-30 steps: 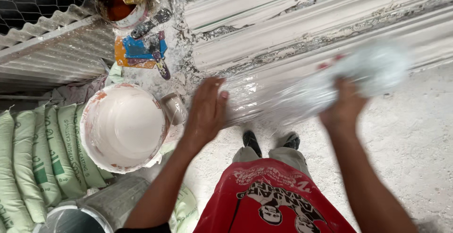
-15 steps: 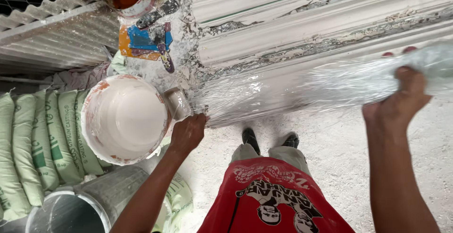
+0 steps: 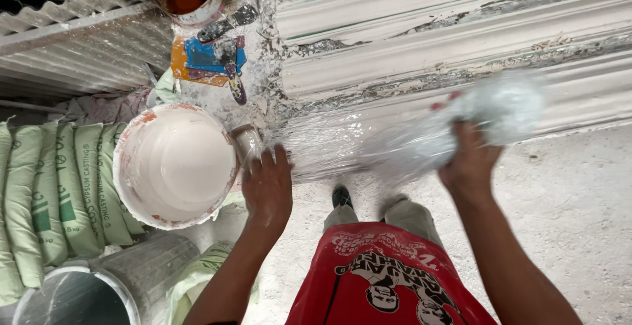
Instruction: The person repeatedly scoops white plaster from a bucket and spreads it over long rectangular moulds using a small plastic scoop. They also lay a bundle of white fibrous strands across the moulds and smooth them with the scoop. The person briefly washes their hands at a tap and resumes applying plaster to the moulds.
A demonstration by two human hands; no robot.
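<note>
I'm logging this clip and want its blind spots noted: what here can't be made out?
Head view:
- Right hand: the blurred clear plastic sheet hides its fingertips and grip.
- Left hand: its palm faces away, so contact underneath is hidden.
- Grey drum: cut off by the bottom edge.
- Bucket: white contents, depth unreadable.
- Tools: too smeared to identify.

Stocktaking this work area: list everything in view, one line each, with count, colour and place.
plastic film: one, clear, stretched over moulding edge
moulding: one long, white, top right
bucket: one, white, left of centre
sacks: several, pale green, stacked far left
corrugated sheet: one, grey, top left
scraper: one, plaster-smeared, top centre
metal drum: one, grey, bottom left
left hand: pressing film beside bucket
right hand: gripping bunched film
</note>
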